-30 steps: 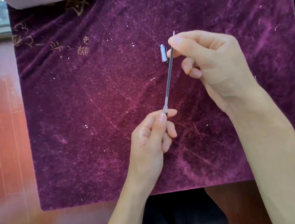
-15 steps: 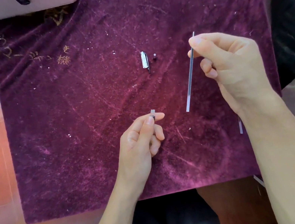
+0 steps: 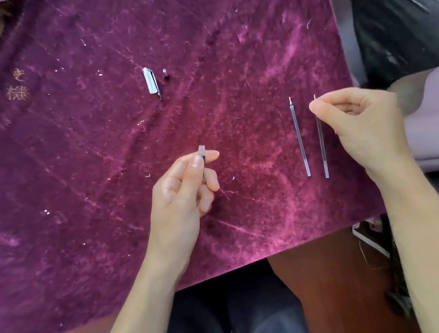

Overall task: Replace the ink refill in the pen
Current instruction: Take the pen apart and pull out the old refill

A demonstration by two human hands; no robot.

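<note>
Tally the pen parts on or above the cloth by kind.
Refills: 2 (lying refill; held refill in right hand)
Cap: 1
Small dark piece: 1
Barrel, in left hand: 1
Total: 5

Pen body (image 3: 202,151) mostly hidden (inside left hand (image 3: 184,190)).

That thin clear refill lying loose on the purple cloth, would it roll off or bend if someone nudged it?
Probably light and fairly stiff: the twin refill looks straight while pinched near its tip by the right hand. The loose refill is a slim tube, so it may roll, though the fuzzy cloth should slow it.
</note>
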